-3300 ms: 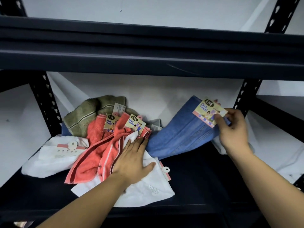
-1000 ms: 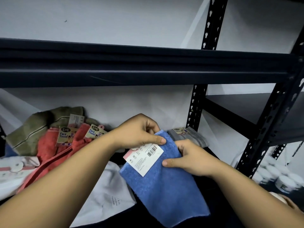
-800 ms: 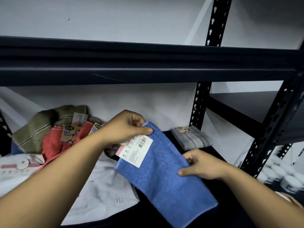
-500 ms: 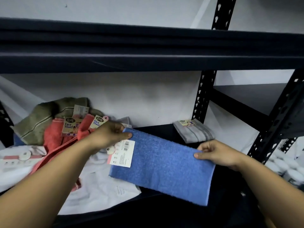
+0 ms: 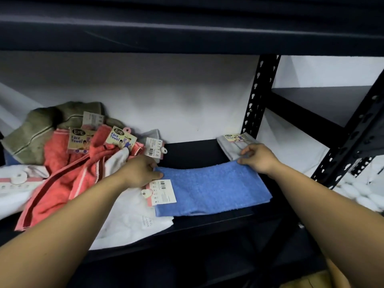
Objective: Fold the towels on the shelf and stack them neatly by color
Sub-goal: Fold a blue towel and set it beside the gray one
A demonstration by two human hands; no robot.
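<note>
A blue towel [image 5: 214, 190], folded into a long band with a white label at its left end, lies across the dark shelf [image 5: 193, 154]. My left hand [image 5: 141, 170] pinches its far left corner and my right hand [image 5: 258, 157] pinches its far right corner. On the left sits a loose heap: coral towels [image 5: 68, 173] with "Face Towel" tags, an olive towel [image 5: 35, 129] behind them, and white towels [image 5: 133, 217] underneath and at the far left. A folded grey towel [image 5: 234, 145] rests at the back right, just behind my right hand.
The upper shelf beam [image 5: 187, 32] hangs low overhead. A black perforated upright [image 5: 259, 94] stands at the back right, another upright [image 5: 353, 138] nearer on the right. White round containers [image 5: 365, 192] sit beyond the rack at the right.
The blue towel has come down from mid-air onto the shelf, stretched flat between both hands. My hands moved apart and lower, each keeping its corner.
</note>
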